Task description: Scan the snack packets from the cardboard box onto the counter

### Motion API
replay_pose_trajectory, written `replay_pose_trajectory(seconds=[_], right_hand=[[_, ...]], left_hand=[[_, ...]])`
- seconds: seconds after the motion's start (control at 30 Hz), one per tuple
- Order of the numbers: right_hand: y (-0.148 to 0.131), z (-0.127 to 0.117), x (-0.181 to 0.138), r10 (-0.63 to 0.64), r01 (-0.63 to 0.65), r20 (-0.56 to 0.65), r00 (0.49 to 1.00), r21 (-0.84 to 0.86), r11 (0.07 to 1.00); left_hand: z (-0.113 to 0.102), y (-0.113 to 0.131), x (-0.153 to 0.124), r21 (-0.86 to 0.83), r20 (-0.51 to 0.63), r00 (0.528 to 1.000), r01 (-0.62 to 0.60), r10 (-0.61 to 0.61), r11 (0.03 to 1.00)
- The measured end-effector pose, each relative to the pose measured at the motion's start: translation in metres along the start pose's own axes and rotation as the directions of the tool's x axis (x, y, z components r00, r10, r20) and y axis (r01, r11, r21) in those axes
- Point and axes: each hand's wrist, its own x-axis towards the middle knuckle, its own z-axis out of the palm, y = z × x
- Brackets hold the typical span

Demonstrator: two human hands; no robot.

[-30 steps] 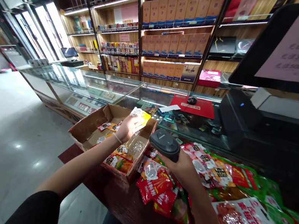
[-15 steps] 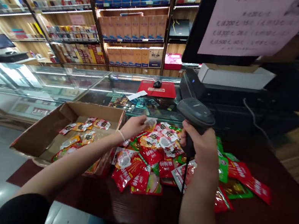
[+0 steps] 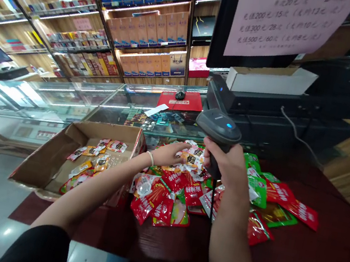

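Observation:
My right hand [image 3: 229, 164] is wrapped round the handle of a black barcode scanner [image 3: 219, 126], with a blue light on its top. The scanner is held above a heap of small snack packets [image 3: 176, 180] on the dark red counter. Over the heap's upper part, my left hand [image 3: 171, 154] has its fingers stretched out and apart, at a small white-and-orange packet [image 3: 192, 160]. Whether the fingertips press on that packet I cannot tell. Left of the heap, an open cardboard box [image 3: 40, 157] has several similar packets [image 3: 101, 162] lying on its bottom.
A monitor with a pink price sheet [image 3: 281, 28] stands at the back right, over a white box [image 3: 268, 82]. Behind the heap is a glass display case [image 3: 111, 108] with a red folder [image 3: 193, 102] and a mouse [image 3: 180, 95]. Right of my forearm lie more packets [image 3: 280, 197].
My left hand has moved right onto the heap, and the small packet it held up is no longer seen in it. A blue light now shows on the scanner. The view has shifted slightly.

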Motion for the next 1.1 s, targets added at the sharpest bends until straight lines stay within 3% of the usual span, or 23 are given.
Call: replay_pose_trajectory(seconds=[0.13,0.2,0.3,0.43,0.53,0.63,0.7,0.77,0.93,1.1], right_hand=[[0.002,0.014,-0.003,0.072,-0.071,0.041,0.997,-0.011,0.997],[0.005,0.024,-0.005,0.090,-0.089,0.041,0.995,-0.027,0.996],[0.011,0.044,-0.009,0.121,-0.116,0.088,0.989,-0.053,0.992],[0.021,0.076,-0.013,0.154,-0.141,0.186,0.970,-0.082,0.987],[0.029,0.102,-0.015,0.157,-0.117,0.274,0.949,-0.157,0.981],[0.034,0.127,-0.016,0.150,-0.077,0.349,0.925,-0.216,0.973],[0.036,0.142,-0.016,0.141,-0.051,0.372,0.917,-0.241,0.969],[0.037,0.155,-0.016,0.143,-0.041,0.383,0.913,-0.263,0.964],[0.042,0.180,-0.015,0.181,-0.055,0.438,0.880,-0.285,0.957],[0.047,0.194,-0.015,0.231,-0.082,0.448,0.864,-0.327,0.941]], left_hand=[[-0.053,0.005,-0.040,-0.026,-0.120,0.987,0.105,-0.108,0.994],[-0.078,0.000,-0.068,-0.074,-0.228,0.955,0.179,-0.191,0.981],[-0.108,-0.022,-0.117,-0.139,-0.412,0.856,0.281,-0.314,0.950],[-0.139,-0.069,-0.182,-0.227,-0.575,0.683,0.396,-0.451,0.890],[-0.156,-0.102,-0.221,-0.349,-0.627,0.551,0.433,-0.551,0.831],[-0.165,-0.129,-0.247,-0.361,-0.616,0.487,0.523,-0.619,0.772],[-0.167,-0.145,-0.255,-0.219,-0.588,0.504,0.653,-0.632,0.725],[-0.166,-0.162,-0.257,-0.023,-0.538,0.555,0.743,-0.635,0.669],[-0.156,-0.198,-0.244,0.199,-0.371,0.658,0.746,-0.656,0.636],[-0.139,-0.216,-0.230,0.287,-0.270,0.659,0.751,-0.702,0.595]])
